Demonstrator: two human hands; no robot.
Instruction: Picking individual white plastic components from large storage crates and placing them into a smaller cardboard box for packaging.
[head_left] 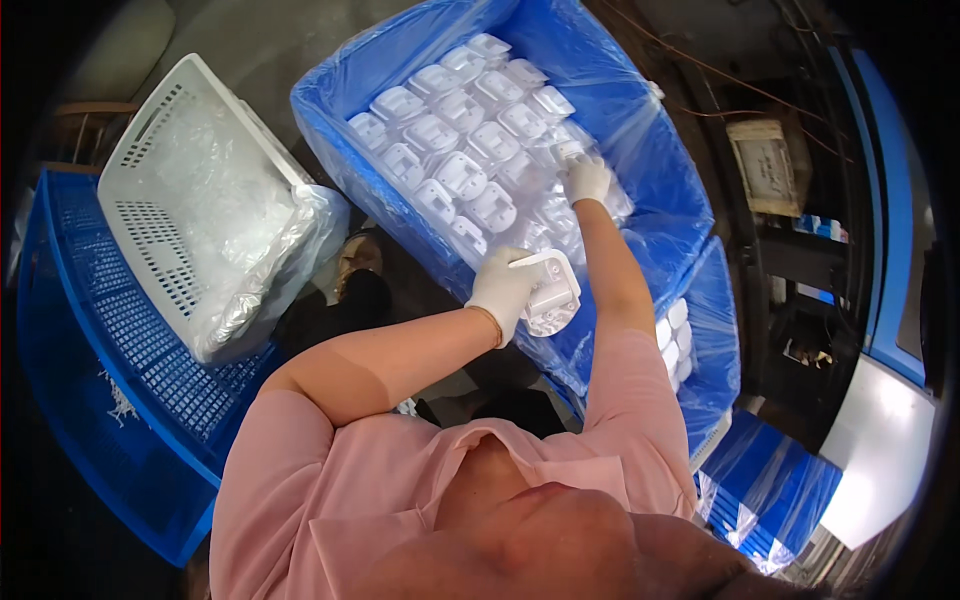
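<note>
Both of my hands wear white gloves. My left hand (503, 290) is closed round the edge of a white moulded plastic housing (550, 293), which shows its ribbed inner side near the front edge of a blue crate (345, 85) lined with clear film. Inside that crate, similar white plastic parts (462, 175) lie in rows, with clear film around or over them. My right hand (588, 180) reaches into the crate's right side, its fingers curled down at the white parts and film. What its fingertips grip is hard to make out.
At the left, a white basket (150, 200) with clear film in it rests on a blue perforated crate (130, 330). Another film-lined blue crate (715, 340) with white parts stands at the right. Beyond it are a white surface (880, 440) and a dark rack holding a box (765, 165).
</note>
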